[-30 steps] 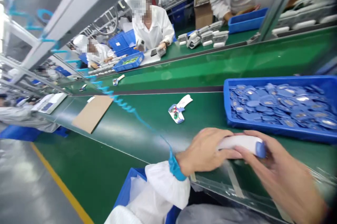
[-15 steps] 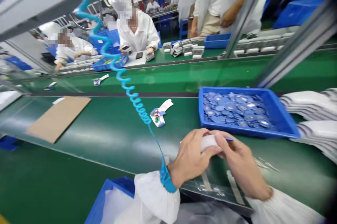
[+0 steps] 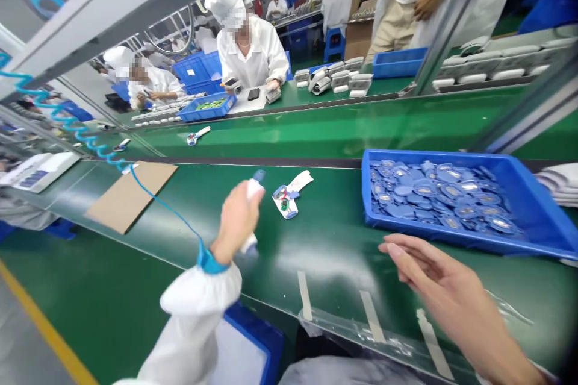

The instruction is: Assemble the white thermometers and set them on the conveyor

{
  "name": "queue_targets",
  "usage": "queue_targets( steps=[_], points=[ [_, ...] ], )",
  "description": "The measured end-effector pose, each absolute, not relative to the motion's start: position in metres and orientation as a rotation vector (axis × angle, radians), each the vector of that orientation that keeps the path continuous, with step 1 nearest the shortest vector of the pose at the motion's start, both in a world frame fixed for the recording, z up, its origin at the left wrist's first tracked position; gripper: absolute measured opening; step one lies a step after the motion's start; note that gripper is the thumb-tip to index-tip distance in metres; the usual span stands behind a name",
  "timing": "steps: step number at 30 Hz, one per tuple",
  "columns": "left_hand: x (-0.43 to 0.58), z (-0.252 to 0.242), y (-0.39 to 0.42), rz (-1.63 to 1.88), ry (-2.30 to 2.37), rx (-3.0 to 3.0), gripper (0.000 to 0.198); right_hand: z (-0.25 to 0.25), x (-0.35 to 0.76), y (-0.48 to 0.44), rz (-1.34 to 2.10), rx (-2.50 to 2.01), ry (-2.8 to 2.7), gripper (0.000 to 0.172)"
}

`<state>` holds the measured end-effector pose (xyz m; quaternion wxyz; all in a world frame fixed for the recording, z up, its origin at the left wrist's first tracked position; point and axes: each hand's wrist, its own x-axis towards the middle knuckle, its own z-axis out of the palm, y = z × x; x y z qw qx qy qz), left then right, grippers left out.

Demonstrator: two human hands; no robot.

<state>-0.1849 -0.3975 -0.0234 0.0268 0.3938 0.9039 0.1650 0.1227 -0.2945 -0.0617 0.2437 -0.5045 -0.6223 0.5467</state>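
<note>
My left hand (image 3: pixel 237 216) is shut around a white plastic handheld device (image 3: pixel 249 243) with a blue cap (image 3: pixel 259 176), which stands upright over the green belt (image 3: pixel 325 258). A blue wrist strap (image 3: pixel 208 261) circles that wrist, and its coiled blue cord (image 3: pixel 81 135) runs off to the left. My right hand (image 3: pixel 451 288) is open and holds nothing, close to the front rim of a blue tray (image 3: pixel 451 239) full of round blue discs (image 3: pixel 445 198). A small white-and-blue item with a paper tag (image 3: pixel 286 199) lies on the belt right of my left hand.
A cardboard sheet (image 3: pixel 130 197) lies on the belt at left. Strips of tape mark the belt's near edge. A second green belt (image 3: pixel 316 126) runs behind, where seated workers (image 3: pixel 246 53) handle white devices. A blue bin (image 3: pixel 250 343) sits below the near edge.
My hands have come apart. The left hand has moved left with the white device, now upright, and the right hand has let go and opened. The view has shifted slightly.
</note>
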Motion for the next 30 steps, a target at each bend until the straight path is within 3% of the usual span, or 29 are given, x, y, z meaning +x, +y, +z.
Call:
queue_targets(
  steps=[5, 8, 12, 17, 21, 26, 30],
  points=[
    [-0.259, -0.031, -0.39, 0.329, 2.942, 0.968, 0.029, -0.08, 0.121, -0.297, 1.437, -1.357, -1.896, 0.059],
    [-0.241, -0.049, -0.37, 0.353, 2.94, 0.929, 0.043, -0.082, 0.117, -0.302, 1.388, -1.352, -1.991, 0.057],
    [-0.198, -0.071, -0.337, 0.493, 2.828, 0.852, 0.063, -0.073, 0.111, -0.307, 1.313, -1.284, -2.082, 0.054],
    [-0.174, -0.084, -0.332, 0.817, 2.662, 0.727, 0.06, -0.066, 0.112, -0.311, 1.167, -1.184, -2.175, 0.042],
    [-0.15, -0.081, -0.362, 1.022, 2.578, 0.714, 0.068, -0.062, 0.111, -0.309, 0.934, -1.062, -2.22, 0.031],
    [-0.097, -0.058, -0.407, 1.206, 2.373, 1.001, 0.067, -0.052, 0.098, -0.306, 0.609, -0.653, -2.284, 0.022],
    [-0.061, -0.041, -0.429, 1.23, 2.108, 1.46, 0.069, -0.037, 0.096, -0.312, 0.566, -0.51, -2.337, 0.022]
  ],
)
